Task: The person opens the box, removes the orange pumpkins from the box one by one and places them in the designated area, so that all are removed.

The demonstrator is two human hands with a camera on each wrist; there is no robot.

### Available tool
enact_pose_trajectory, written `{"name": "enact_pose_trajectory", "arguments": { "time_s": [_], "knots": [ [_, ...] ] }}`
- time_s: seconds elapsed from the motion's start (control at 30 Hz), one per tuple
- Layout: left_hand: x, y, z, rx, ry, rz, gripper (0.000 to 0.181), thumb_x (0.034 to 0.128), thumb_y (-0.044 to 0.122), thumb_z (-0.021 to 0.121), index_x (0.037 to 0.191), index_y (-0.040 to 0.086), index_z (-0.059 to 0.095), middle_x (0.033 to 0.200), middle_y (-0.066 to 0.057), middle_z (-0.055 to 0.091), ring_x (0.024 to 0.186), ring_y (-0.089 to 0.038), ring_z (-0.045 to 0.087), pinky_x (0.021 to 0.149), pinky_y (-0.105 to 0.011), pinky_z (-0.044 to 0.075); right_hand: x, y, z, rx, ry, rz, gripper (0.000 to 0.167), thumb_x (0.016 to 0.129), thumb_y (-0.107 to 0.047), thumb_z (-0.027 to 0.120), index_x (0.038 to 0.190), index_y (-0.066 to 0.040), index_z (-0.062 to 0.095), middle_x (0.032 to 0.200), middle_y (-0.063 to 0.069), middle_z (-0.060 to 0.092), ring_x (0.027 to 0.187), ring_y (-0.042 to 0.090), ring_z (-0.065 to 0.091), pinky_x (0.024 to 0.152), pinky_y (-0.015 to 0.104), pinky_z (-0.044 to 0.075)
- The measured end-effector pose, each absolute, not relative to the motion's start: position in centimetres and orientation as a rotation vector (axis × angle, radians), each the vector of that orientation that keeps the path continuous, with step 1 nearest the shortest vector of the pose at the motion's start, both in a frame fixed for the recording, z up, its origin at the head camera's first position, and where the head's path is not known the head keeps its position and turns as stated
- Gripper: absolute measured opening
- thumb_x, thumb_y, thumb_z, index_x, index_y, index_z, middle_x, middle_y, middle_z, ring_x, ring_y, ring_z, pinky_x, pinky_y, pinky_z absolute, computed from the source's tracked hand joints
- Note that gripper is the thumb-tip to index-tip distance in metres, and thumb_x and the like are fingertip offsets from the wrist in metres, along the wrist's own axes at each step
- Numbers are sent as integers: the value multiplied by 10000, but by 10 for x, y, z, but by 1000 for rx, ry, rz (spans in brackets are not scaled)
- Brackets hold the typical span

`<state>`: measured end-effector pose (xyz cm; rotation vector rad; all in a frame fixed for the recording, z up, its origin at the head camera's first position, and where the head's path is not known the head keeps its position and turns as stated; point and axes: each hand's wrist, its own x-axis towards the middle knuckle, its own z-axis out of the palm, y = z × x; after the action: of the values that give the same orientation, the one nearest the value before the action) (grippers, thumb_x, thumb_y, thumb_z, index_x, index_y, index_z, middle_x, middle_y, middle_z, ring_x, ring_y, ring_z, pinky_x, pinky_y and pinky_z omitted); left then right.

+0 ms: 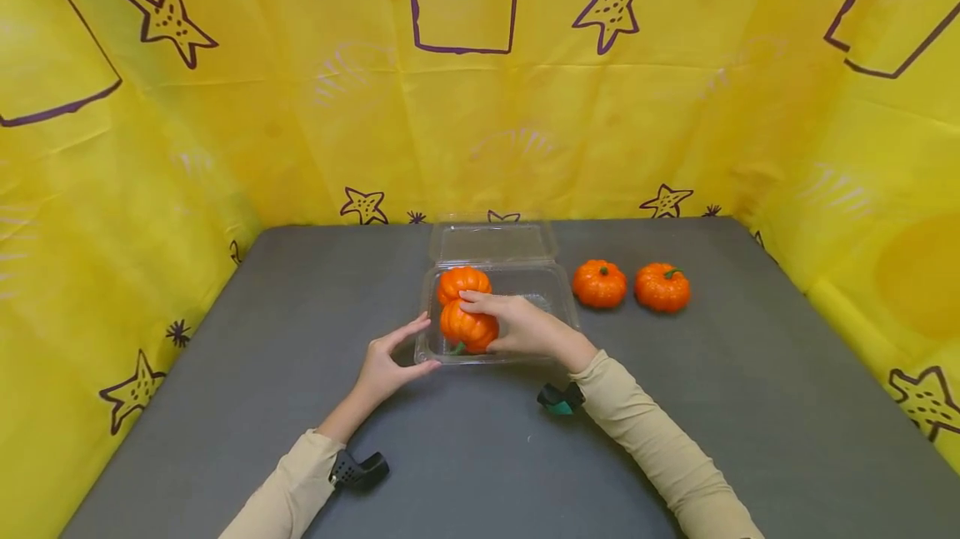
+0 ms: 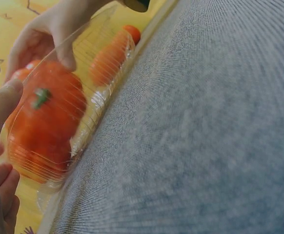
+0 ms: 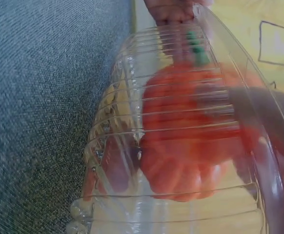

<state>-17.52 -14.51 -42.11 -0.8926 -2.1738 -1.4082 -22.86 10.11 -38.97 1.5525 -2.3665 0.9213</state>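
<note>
A clear plastic clamshell container (image 1: 517, 357) lies on the table with its lid (image 1: 495, 243) folded back. Inside, at the left, are two small orange pumpkins: a rear pumpkin (image 1: 463, 279) and a front pumpkin (image 1: 467, 326) touching it. My right hand (image 1: 525, 326) grips the front pumpkin, fingers over its top and thumb at its near side. The green stem (image 2: 41, 97) of a pumpkin shows through the plastic in the left wrist view. My left hand (image 1: 386, 364) holds the container's front left corner between thumb and fingers.
To the right of the container sit two more orange pumpkins, a nearer one (image 1: 600, 284) and a farther one (image 1: 662, 287), side by side. Yellow patterned cloth (image 1: 480, 131) encloses the grey table (image 1: 480, 456) at the back and sides.
</note>
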Motion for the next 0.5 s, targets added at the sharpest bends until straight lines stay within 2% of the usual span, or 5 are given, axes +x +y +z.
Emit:
{"name": "enact_pose_trajectory", "arguments": {
  "time_s": [0.33, 0.5],
  "knots": [
    [-176, -144, -423, -913, -2154, -1399, 561, 552, -72, 802, 1062, -137, 577, 1098, -283, 548, 1001, -408, 528, 921, -212, 358, -225, 105, -389, 1498, -2252, 1078, 630, 638, -112, 814, 1189, 28, 540, 1345, 208, 374, 1222, 255, 376, 931, 315, 376],
    [-174, -146, -423, -895, -2152, -1414, 564, 550, -78, 802, 1064, -136, 577, 1102, -279, 548, 1002, -404, 529, 915, -204, 359, -224, 103, -388, 1449, -2180, 1159, 668, 601, -156, 838, 1177, 32, 555, 1351, 176, 381, 1195, 231, 416, 924, 325, 385]
  ]
}}
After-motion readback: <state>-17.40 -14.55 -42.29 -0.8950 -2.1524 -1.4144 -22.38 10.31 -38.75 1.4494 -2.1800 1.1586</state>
